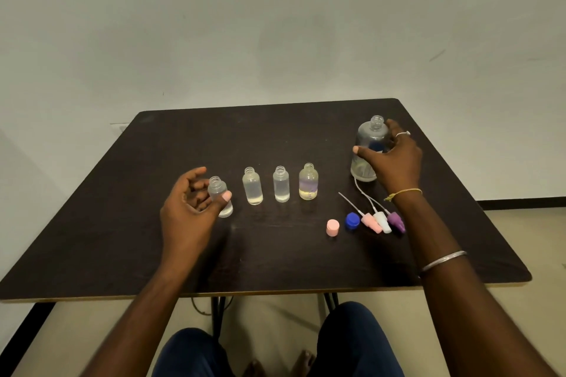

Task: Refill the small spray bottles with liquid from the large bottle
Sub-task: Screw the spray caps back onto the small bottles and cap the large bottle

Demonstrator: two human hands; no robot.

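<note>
Grip on small bottle — left hand; large bottle — right hand.

Dark brown desk, clear large bottle, clear small spray bottles, rightmost tinged yellow, pink cap, blue cap, pink spray head, white spray head, purple spray head

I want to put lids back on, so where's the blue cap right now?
In the head view, the blue cap lies right of centre, between the pink cap and the pink spray top.
</note>
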